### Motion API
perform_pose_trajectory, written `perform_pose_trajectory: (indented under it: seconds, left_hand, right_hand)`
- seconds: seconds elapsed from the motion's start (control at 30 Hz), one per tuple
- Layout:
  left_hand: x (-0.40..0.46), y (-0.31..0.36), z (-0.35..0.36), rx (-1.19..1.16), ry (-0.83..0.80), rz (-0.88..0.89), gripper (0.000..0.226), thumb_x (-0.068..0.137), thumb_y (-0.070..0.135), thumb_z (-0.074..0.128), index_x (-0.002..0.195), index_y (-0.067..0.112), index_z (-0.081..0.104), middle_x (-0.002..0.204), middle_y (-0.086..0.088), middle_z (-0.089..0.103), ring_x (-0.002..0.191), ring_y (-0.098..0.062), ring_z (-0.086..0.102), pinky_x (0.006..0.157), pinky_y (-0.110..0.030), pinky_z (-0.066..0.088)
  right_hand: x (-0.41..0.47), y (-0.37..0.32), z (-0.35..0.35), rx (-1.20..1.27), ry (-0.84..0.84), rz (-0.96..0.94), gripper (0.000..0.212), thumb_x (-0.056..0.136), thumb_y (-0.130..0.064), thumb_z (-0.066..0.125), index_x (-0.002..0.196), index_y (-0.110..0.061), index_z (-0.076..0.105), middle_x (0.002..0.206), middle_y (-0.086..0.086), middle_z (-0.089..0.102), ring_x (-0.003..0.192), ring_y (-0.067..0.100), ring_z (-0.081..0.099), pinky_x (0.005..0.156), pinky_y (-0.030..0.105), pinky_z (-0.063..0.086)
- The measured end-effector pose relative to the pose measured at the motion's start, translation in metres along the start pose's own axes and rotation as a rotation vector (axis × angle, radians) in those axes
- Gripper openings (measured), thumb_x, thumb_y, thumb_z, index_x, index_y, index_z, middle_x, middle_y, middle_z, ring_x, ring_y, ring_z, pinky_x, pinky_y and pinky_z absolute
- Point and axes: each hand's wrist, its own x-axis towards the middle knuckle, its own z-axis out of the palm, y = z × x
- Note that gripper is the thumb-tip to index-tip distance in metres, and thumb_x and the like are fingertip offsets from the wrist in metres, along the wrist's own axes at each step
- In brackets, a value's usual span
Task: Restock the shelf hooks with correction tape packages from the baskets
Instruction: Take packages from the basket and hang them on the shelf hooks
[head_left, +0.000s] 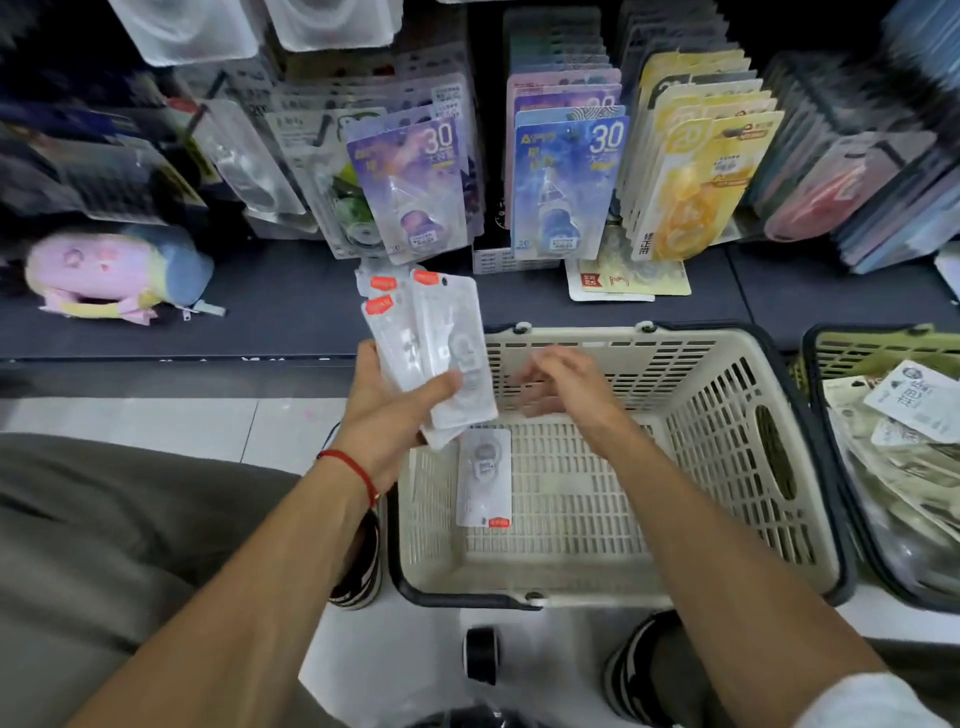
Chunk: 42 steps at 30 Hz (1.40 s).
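Fingers and thumb of the left hand (387, 415) curl round a fanned stack of clear correction tape packages (431, 353), the thumb pressed across their fronts and the orange-labelled tops pointing up toward the shelf. Just to the side, the right hand (561, 384) hovers over the cream basket (727, 467) with its fingers loosely spread and blurred, holding nothing that I can make out and not touching the stack. Below both hands, one more clear package (484, 478) lies flat on the basket floor, its orange label toward the person, close under the lower edge of the held stack. A red cord bracelet (353, 467) circles the left wrist. Beyond the hands, rows of hanging packages fill the shelf hooks: purple cards (410, 187), blue cards (563, 187) and yellow cards (696, 182) side by side. A pastel plush pouch (114, 270) sits on the dark shelf to the left, and a green basket (883, 348) heaped with other packets stands just beside the cream one on the right.
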Motion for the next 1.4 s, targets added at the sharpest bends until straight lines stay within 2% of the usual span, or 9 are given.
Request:
perform_pose_trajectory:
  seconds: [0.1, 0.27, 0.43, 0.63, 0.77, 0.9, 1.1, 1.27, 1.4]
  left_hand:
    - [0.008, 0.002, -0.020, 0.174, 0.136, 0.119, 0.062, 0.077, 0.011, 0.092, 0.120, 0.032, 0.052, 0.113, 0.009, 0.075, 0.100, -0.008, 0.075, 0.082, -0.036, 0.065]
    - [0.006, -0.010, -0.030, 0.154, 0.161, 0.098, 0.071, 0.070, 0.017, 0.094, 0.127, 0.034, 0.054, 0.116, 0.010, 0.076, 0.105, -0.013, 0.076, 0.084, -0.040, 0.065]
    - [-0.001, -0.005, -0.027, 0.132, 0.125, 0.110, 0.079, 0.059, 0.032, 0.093, 0.129, 0.037, 0.056, 0.121, 0.009, 0.075, 0.110, -0.014, 0.075, 0.083, -0.035, 0.064]
    - [-0.004, -0.008, -0.012, 0.058, 0.047, 0.076, 0.066, 0.080, 0.005, 0.088, 0.128, 0.040, 0.057, 0.119, 0.009, 0.077, 0.107, -0.016, 0.076, 0.080, -0.038, 0.065]
    - [-0.009, -0.008, -0.003, -0.051, 0.066, 0.002, 0.064, 0.083, 0.006, 0.086, 0.132, 0.036, 0.055, 0.120, 0.006, 0.077, 0.108, -0.022, 0.076, 0.082, -0.051, 0.065]
    - [-0.011, 0.007, 0.006, -0.127, 0.078, -0.012, 0.060, 0.083, 0.008, 0.087, 0.127, 0.035, 0.056, 0.117, 0.007, 0.077, 0.100, -0.020, 0.078, 0.071, -0.048, 0.065]
    - [-0.028, 0.047, 0.024, -0.220, -0.172, 0.037, 0.062, 0.087, 0.012, 0.084, 0.131, 0.039, 0.049, 0.127, 0.005, 0.073, 0.107, -0.034, 0.076, 0.079, -0.072, 0.059]
    - [-0.038, 0.089, 0.032, -0.277, -0.289, 0.188, 0.074, 0.086, 0.005, 0.083, 0.140, 0.043, 0.047, 0.136, 0.000, 0.070, 0.117, -0.038, 0.072, 0.082, -0.077, 0.055]
    - [-0.031, 0.139, 0.032, -0.219, -0.160, 0.327, 0.083, 0.071, -0.002, 0.091, 0.135, 0.032, 0.051, 0.123, -0.001, 0.076, 0.112, -0.030, 0.074, 0.088, -0.063, 0.061]
  right_hand:
    - [0.017, 0.046, 0.012, -0.869, -0.140, -0.032, 0.023, 0.105, -0.020, 0.055, 0.122, -0.022, 0.071, 0.131, 0.003, 0.071, 0.117, 0.026, 0.069, 0.098, 0.042, 0.056]
    - [0.028, 0.109, 0.056, -1.449, -0.632, -0.158, 0.097, 0.092, 0.013, 0.061, 0.166, -0.033, 0.019, 0.176, -0.005, -0.001, 0.163, 0.022, 0.003, 0.128, 0.048, 0.025]
    - [0.033, 0.121, 0.046, -1.651, -0.482, -0.134, 0.095, 0.083, -0.002, 0.080, 0.160, -0.026, 0.030, 0.168, 0.010, 0.022, 0.154, 0.035, 0.024, 0.118, 0.050, 0.035]
    - [0.009, 0.113, -0.020, -1.322, -0.331, 0.211, 0.081, 0.079, -0.041, 0.086, 0.144, -0.015, 0.046, 0.140, 0.008, 0.049, 0.129, 0.026, 0.050, 0.107, 0.039, 0.047]
    - [-0.028, 0.068, -0.062, -0.605, -0.436, 0.453, 0.060, 0.074, -0.038, 0.091, 0.118, -0.016, 0.058, 0.122, 0.005, 0.065, 0.110, 0.022, 0.065, 0.084, 0.034, 0.056]
    - [-0.064, 0.010, -0.079, 0.108, -0.452, 0.412, 0.069, 0.081, -0.023, 0.090, 0.136, -0.008, 0.051, 0.127, 0.018, 0.072, 0.123, 0.034, 0.068, 0.096, 0.043, 0.057]
    - [-0.066, -0.102, -0.033, -0.004, -0.044, -0.030, 0.045, 0.088, -0.033, 0.078, 0.128, -0.021, 0.060, 0.120, 0.004, 0.076, 0.102, 0.012, 0.075, 0.077, 0.026, 0.058]
    - [-0.074, -0.164, -0.026, -0.064, -0.058, -0.113, 0.037, 0.099, -0.032, 0.069, 0.131, -0.020, 0.056, 0.124, 0.002, 0.075, 0.115, 0.022, 0.072, 0.098, 0.042, 0.058]
    - [-0.076, -0.208, -0.031, -0.064, -0.006, -0.235, 0.025, 0.104, -0.015, 0.061, 0.129, -0.018, 0.058, 0.123, 0.008, 0.075, 0.114, 0.027, 0.072, 0.099, 0.052, 0.058]
